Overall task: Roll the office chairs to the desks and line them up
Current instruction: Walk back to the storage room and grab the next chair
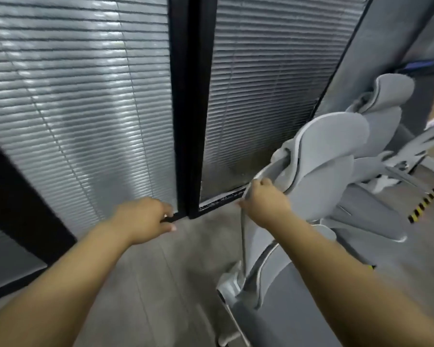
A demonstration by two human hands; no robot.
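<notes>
Your right hand [266,204] grips the pale rim of the nearest grey office chair [331,171], fingers wrapped over the backrest edge with their tips hidden behind it. Your left hand [140,219] hangs free to the left of those fingers, loosely curled and, as far as the blur allows, holding nothing. Two chair backs count plainly, the second chair [386,108] beyond your right knuckles; the wheels are cut off. Two panels of blinds [73,96], split by one black frame [188,96], stand ahead of both hands.

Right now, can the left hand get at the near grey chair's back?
Probably yes: the left hand is free, and only floor lies between it and the chair back, whose edge the right hand grips.
</notes>
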